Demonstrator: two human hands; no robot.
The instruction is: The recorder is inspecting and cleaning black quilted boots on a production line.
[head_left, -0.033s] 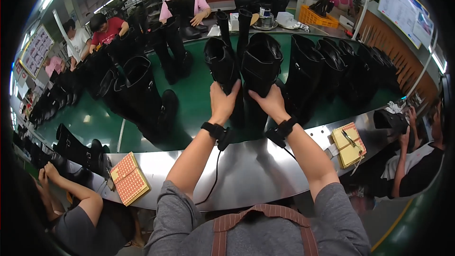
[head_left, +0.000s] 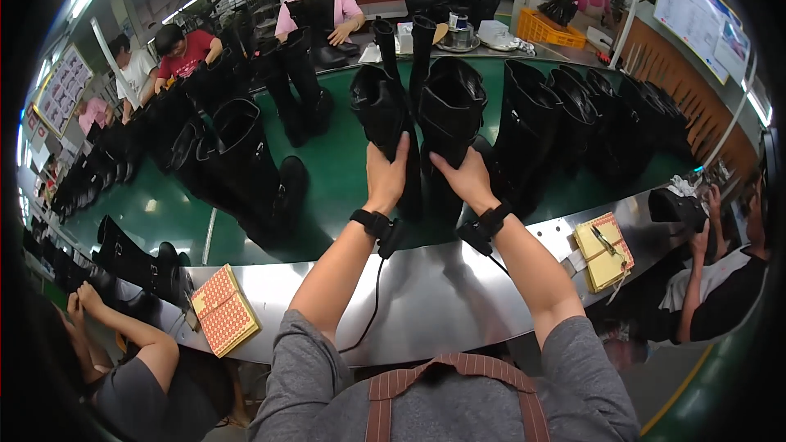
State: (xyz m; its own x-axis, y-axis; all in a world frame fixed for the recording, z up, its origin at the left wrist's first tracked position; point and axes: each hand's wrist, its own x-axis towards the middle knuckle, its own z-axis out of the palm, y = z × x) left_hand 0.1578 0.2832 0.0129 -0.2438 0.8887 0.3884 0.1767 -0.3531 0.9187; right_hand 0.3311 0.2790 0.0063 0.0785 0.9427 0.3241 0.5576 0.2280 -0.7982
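Slightly, the left boot has shifted its top leftward. The left hand is clasped around it, and the right hand around the right boot, probably so that these tall boots remain upright, side by side, over the green desk.

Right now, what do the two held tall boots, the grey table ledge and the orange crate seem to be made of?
Tall boots: perhaps matte suede or a synthetic lookalike; black outer shafts show little shine.
Table ledge: probably satin-finished steel; grey, with soft bright reflections.
Orange crate: likely moulded plastic; even colour, openwork walls.
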